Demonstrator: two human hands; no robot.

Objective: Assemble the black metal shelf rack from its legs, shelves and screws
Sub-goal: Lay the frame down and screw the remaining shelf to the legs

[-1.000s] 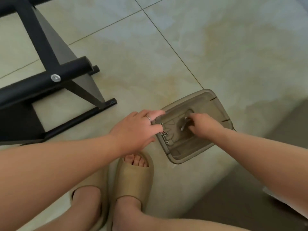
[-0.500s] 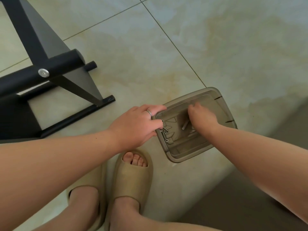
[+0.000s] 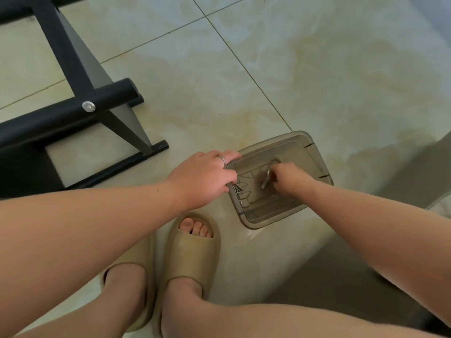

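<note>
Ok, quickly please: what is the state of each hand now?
Left hand: closed, gripping the rim of the tray.
Right hand: closed, pinching a screw inside the tray.

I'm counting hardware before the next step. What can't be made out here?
Head view:
- The small screws: the left hand, gripping the rim of the tray, covers part of them. They are too small to count or identify.
- The silver bolt: its upper end is hidden in the pinching fingers of the right hand.
- The black rack: cut off by the left and top edges, so its fitted shelves cannot be counted.
</note>
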